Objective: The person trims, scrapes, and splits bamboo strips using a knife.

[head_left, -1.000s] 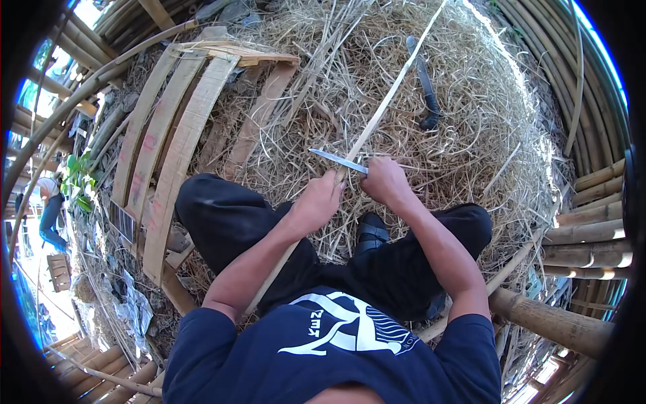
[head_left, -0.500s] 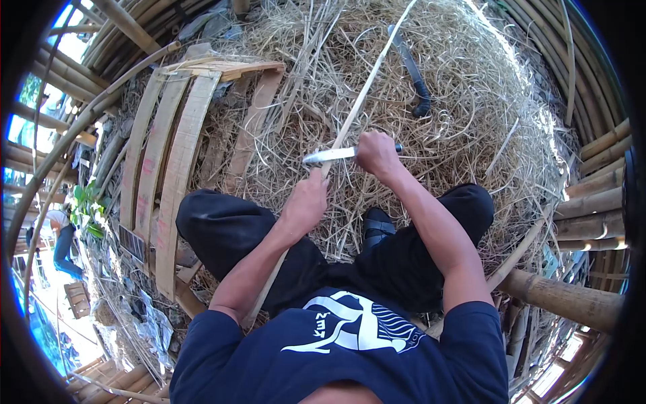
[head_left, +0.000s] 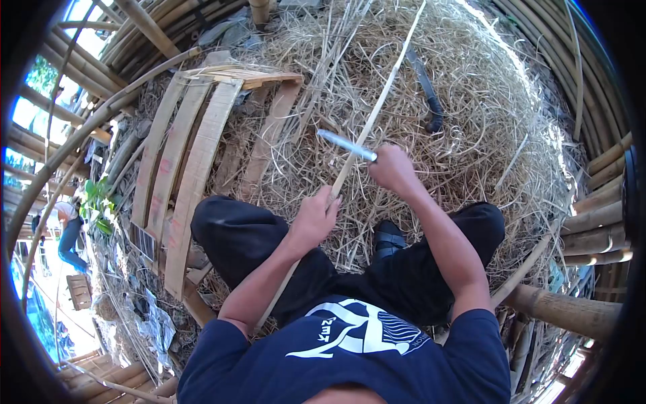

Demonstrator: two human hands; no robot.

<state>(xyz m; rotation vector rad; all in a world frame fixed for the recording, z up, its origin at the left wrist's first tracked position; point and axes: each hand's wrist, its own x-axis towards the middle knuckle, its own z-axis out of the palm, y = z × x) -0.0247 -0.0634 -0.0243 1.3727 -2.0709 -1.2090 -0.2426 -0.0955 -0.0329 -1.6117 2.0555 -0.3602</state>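
A long pale bamboo strip slants from the top of the view down between my legs and past my left arm. My left hand is closed around it in front of my left knee. My right hand grips a knife, its bright blade pointing left and crossing the strip just above my left hand. The knife's handle is mostly hidden in my fist. Whether the edge bites into the strip I cannot tell.
Shavings cover the ground ahead. On them lies a curved blade with a black handle. A slatted wooden crate stands to the left, and a bamboo pole juts in at right. Another person is outside at far left.
The knife has shifted up and away along the strip, its blade now tilted with the tip higher. My left hand stays closed on the strip. The whole view has shifted slightly.
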